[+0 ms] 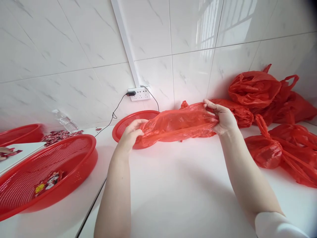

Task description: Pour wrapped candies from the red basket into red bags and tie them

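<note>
A thin red plastic bag (178,122) is stretched sideways between my two hands, above the white table. My left hand (130,134) grips its left end, fingers closed on the film. At the other end my right hand (221,117) has hold of the gathered plastic, thumb and fingers pinching it. The bag's middle looks see-through and flat; I cannot tell whether anything is inside. Behind its left end, partly covered, stands a round red mesh basket (121,123).
Several filled red bags (255,87) are piled against the wall at right, with more knotted bags (267,153) in front. At left are a large red basket (84,148) holding printed packets (49,181), a plastic bottle (64,120) and a power strip (140,94) with a cable.
</note>
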`<state>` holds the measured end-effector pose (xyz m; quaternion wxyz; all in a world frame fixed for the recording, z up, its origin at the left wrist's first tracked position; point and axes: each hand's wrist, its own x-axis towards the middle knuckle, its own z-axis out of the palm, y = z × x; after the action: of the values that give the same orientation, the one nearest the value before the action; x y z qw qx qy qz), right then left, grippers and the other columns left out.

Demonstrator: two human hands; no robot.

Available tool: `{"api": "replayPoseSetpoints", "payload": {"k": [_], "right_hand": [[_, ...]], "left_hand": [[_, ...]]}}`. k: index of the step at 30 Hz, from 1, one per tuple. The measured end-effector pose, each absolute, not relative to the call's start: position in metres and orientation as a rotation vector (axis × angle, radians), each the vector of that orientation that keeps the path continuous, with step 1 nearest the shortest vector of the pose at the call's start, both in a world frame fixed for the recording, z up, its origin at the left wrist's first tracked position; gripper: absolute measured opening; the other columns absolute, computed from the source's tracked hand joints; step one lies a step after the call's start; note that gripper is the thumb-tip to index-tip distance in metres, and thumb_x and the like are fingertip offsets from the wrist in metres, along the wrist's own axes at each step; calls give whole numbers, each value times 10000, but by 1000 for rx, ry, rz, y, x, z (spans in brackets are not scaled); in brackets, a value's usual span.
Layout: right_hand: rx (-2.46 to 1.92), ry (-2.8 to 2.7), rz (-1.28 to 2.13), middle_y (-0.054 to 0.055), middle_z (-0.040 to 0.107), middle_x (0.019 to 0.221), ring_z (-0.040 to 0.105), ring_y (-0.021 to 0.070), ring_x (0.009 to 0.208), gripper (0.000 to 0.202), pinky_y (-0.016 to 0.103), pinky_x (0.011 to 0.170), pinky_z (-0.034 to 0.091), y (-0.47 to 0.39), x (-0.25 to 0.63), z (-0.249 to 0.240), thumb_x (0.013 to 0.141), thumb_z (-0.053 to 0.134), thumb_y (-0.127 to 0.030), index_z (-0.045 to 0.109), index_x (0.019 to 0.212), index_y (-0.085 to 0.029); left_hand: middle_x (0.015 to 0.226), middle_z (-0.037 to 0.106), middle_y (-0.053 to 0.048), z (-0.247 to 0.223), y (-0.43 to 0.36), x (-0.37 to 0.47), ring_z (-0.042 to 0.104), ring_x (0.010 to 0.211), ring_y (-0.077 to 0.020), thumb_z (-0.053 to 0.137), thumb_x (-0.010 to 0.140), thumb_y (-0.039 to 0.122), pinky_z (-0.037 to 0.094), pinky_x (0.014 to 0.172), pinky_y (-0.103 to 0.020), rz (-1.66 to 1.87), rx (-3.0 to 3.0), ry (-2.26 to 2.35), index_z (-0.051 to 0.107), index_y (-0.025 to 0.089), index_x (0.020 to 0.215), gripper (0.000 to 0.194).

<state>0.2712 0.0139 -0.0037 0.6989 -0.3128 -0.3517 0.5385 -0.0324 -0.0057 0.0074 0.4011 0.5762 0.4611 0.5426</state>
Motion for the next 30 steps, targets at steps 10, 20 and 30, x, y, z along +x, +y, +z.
{"api": "replayPoseSetpoints", "payload": {"k": [10, 20, 30], "right_hand": [[-629, -917, 1440, -11, 585, 712, 545, 114, 608, 220, 243, 548, 475, 7, 236, -10, 683, 732, -289, 616, 841, -188], [-1344, -1639, 96, 100, 592, 1041, 550, 231, 996, 174, 364, 863, 414, -6, 250, -11, 815, 544, -247, 679, 902, -180], [-1664, -2835, 105, 160, 657, 958, 647, 251, 813, 375, 305, 633, 448, -18, 191, -79, 723, 507, 34, 623, 1046, -116]], "left_hand": [[483, 563, -23, -34, -20, 10, 570, 510, -219, 553, 752, 314, 419, 604, -329, 562, 2045, 1498, 610, 252, 564, 206], [847, 698, -158, -75, -20, -7, 646, 805, -367, 629, 665, 517, 430, 652, -379, 94, 2357, 1645, 651, 199, 1023, 479], [846, 685, -193, -78, -44, -9, 665, 835, -357, 553, 796, 280, 457, 723, -403, 89, 2468, 1764, 507, 143, 1277, 502]]}}
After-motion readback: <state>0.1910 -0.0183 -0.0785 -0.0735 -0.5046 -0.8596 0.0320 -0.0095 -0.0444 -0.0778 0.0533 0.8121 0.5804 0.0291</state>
